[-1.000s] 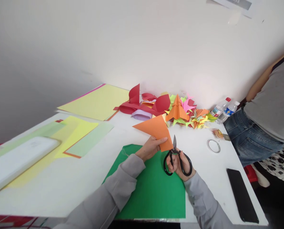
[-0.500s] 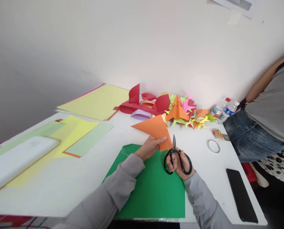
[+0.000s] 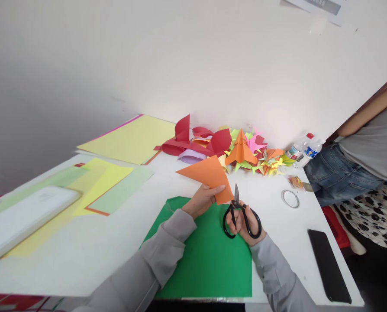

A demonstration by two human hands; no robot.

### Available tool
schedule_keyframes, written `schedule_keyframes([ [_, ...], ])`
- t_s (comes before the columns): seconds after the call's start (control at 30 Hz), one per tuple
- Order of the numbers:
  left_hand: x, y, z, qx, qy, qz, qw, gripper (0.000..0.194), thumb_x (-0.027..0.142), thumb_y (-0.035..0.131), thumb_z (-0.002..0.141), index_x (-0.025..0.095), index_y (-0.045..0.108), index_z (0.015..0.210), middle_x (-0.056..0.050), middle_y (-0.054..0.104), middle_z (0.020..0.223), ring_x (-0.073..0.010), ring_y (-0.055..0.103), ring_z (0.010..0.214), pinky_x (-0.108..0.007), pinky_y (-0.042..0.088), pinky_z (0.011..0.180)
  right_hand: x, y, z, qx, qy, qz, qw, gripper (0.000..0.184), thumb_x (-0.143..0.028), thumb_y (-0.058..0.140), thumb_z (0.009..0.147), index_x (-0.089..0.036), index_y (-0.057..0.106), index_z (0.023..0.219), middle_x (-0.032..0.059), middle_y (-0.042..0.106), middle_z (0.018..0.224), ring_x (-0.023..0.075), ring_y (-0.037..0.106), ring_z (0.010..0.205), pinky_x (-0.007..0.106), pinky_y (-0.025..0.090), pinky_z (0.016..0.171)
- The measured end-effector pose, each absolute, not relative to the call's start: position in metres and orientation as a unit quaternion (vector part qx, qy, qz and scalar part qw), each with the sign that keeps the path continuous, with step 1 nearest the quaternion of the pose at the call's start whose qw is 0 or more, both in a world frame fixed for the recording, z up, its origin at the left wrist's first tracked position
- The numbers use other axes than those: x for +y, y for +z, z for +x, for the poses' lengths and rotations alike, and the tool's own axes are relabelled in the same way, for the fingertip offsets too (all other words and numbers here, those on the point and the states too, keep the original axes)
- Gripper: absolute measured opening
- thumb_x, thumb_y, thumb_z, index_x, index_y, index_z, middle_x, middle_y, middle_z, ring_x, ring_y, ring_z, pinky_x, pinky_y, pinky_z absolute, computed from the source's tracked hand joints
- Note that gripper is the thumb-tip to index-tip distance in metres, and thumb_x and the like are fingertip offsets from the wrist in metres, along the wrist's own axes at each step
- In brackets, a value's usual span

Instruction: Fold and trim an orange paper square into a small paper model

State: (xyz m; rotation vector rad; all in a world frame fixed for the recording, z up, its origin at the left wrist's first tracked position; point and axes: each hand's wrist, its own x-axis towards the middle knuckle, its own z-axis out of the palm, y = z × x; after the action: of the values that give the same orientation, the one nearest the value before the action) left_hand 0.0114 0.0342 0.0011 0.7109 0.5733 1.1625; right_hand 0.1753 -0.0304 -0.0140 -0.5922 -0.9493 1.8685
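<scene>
Between the thumb and fingers of my left hand (image 3: 204, 200) is a folded piece of orange paper (image 3: 208, 174), its sharp point aimed left. My right hand (image 3: 247, 225) has its fingers through the black handles of a pair of scissors (image 3: 236, 200). The blades point up, right beside the paper's lower right edge; whether they touch it I cannot tell. Under both hands lies a sheet of green paper (image 3: 213, 264) at the table's front edge.
Behind are red paper shapes (image 3: 180, 138), an orange paper plane (image 3: 241, 151) and small folded pieces. Two bottles (image 3: 305, 151), a tape roll (image 3: 290, 199) and a black phone (image 3: 329, 265) are at right. Coloured sheets (image 3: 128, 136) lie left. A person (image 3: 352, 160) stands at the right.
My left hand and the orange paper have shifted slightly left, a little away from the scissors. The person at the right has leaned or moved slightly.
</scene>
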Motion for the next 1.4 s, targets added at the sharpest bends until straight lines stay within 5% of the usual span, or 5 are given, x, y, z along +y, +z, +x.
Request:
schedule_keyframes([
  [0.43,0.042,-0.006,0.006,0.263,0.551,0.325,0.722,0.026,0.022,0.077,0.067,0.015,0.065,0.089,-0.004,0.070,0.088,-0.0163,0.066,0.076,-0.029,0.054,0.071,-0.031,-0.011,0.176,-0.397,0.759,-0.232,0.462,0.047,-0.062,0.053,0.080,-0.019,0.050,0.099,0.0039,0.066,0.070,0.0114,0.049,0.042,0.023,0.032,0.038],
  [0.67,0.038,-0.002,0.008,0.265,0.532,0.326,0.735,0.025,0.023,0.077,0.068,0.014,0.065,0.088,-0.005,0.071,0.087,-0.0169,0.066,0.075,-0.029,0.054,0.072,-0.031,-0.010,0.176,-0.399,0.760,-0.240,0.453,0.055,-0.061,0.051,0.082,-0.022,0.039,0.119,0.0033,0.068,0.073,0.0119,0.050,0.043,0.022,0.035,0.039],
  [1.4,0.037,0.001,0.008,0.260,0.534,0.308,0.743,0.031,0.020,0.078,0.065,0.014,0.065,0.092,-0.007,0.072,0.088,-0.0192,0.068,0.077,-0.029,0.055,0.067,-0.032,-0.009,0.174,-0.391,0.763,-0.250,0.450,0.056,-0.062,0.051,0.081,-0.021,0.042,0.117,0.0024,0.067,0.072,0.0117,0.050,0.043,0.022,0.035,0.040],
])
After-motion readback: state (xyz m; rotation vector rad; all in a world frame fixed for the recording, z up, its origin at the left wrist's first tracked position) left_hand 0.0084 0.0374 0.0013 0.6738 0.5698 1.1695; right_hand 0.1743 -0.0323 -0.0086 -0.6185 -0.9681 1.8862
